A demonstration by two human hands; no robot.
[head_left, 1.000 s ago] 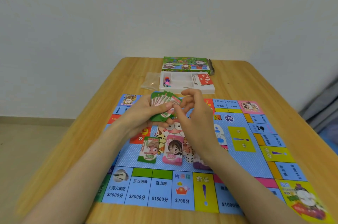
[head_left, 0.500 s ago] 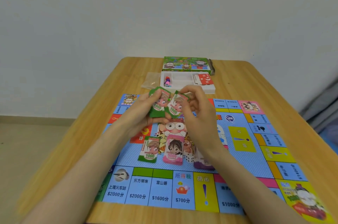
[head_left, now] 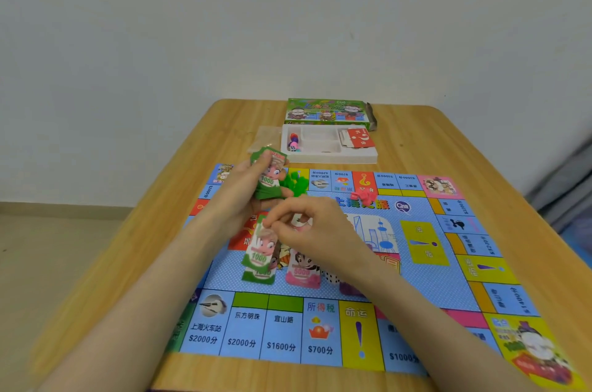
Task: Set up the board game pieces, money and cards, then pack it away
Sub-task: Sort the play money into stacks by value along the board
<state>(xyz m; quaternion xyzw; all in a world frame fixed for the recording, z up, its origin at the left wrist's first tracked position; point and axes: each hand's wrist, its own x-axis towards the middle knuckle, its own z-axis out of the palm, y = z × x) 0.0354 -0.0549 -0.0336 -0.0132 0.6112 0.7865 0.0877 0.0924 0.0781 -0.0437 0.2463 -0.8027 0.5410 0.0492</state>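
Head view: your right grip pinches a light, floppy 1000 note by its top edge; your left grip holds the stack.

— What's around it on your feed?
— I see a plain white wall, evenly lit. A pale skirting strip runs along its foot above a beige floor.
— Furniture?
— One light wooden table with rounded corners. There are blurred grey folds at my right edge.
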